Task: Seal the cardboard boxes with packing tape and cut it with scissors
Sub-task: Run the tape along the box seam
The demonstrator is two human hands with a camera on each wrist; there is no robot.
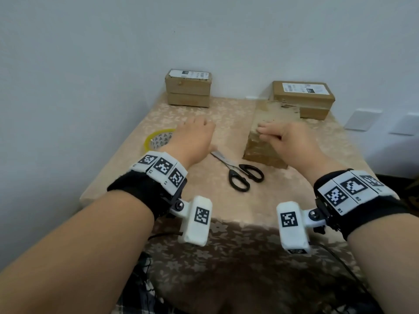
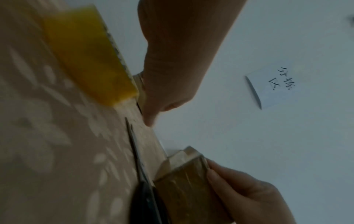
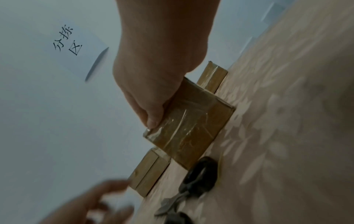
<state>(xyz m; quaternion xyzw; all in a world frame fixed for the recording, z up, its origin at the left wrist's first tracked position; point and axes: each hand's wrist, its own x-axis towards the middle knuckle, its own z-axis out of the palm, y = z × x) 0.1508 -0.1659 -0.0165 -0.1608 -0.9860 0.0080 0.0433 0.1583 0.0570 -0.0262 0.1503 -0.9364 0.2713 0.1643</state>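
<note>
While the right hand (image 1: pixel 292 143) rests on the near end of the long brown cardboard box wrapped in glossy clear tape (image 1: pixel 269 130), its fingers curled over the near top edge and the thumb pressing the taped corner in the right wrist view, the left hand (image 1: pixel 192 139) hangs over the floral beige tablecloth (image 1: pixel 226 245) holding nothing, fingers loosely spread. This box lies directly under the right hand and runs away from it toward the wall. The black-handled steel scissors (image 1: pixel 238 171) lie closed between the two hands, handles toward the person, blade tips just under the heel of the left hand. The yellow-edged roll of packing tape with a printed core (image 1: pixel 158 139) sits just beyond the outer side of the left hand, touching neither hand.

By the look of it, the box under the right hand already carries tape over its top and near face, so the step in hand seems to be smoothing or checking that seal, or steadying the box before more tape goes on; which of these, the views do not settle. Past the left hand stands a small stacked brown cardboard box with a white label (image 1: pixel 188 90), and past the right hand a flat brown cardboard box with a white shipping label (image 1: pixel 303 98).

The next move probably calls for the free left hand to take the roll, which is closest to it, while the right keeps the box from sliding.
</note>
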